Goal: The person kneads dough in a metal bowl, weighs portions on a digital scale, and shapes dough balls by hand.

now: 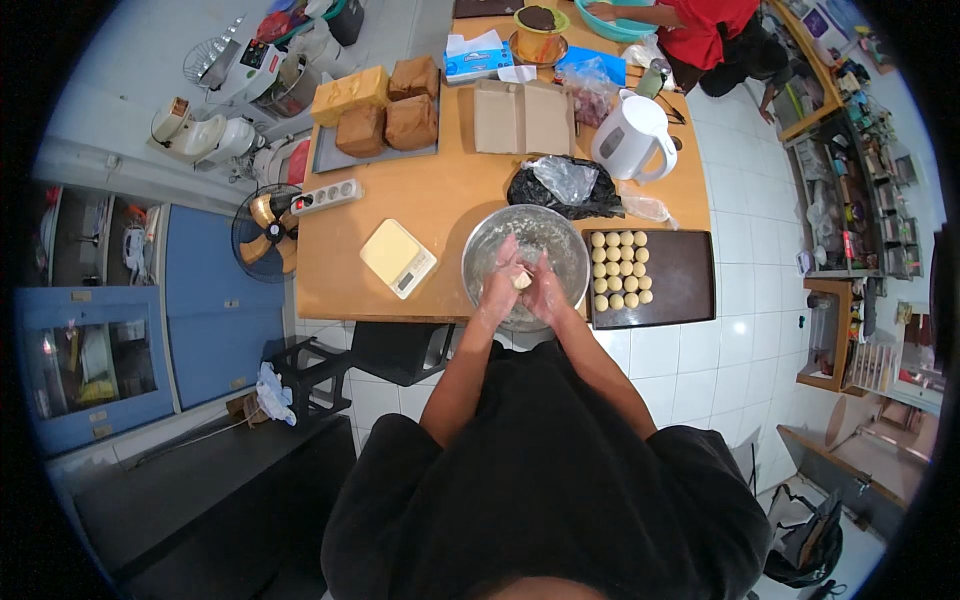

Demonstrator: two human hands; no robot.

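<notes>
A small pale lump of dough (522, 281) sits between my two hands, over a wide metal mixing bowl (568, 248) dusted with flour. My left hand (502, 284) and my right hand (543, 292) both have flour on them and close around the lump from either side. Just right of the bowl, a dark baking tray (682, 280) carries several rows of round dough balls (614, 269) on its left part. To the left of the bowl lies a cream kitchen scale (399, 258).
Behind the bowl are a black plastic bag (598, 199), a white electric kettle (632, 135) and an opened cardboard box (523, 117). Loaves (410, 121) fill a tray at back left, near a power strip (328, 197). A person in red (700, 30) works by a turquoise basin (615, 27).
</notes>
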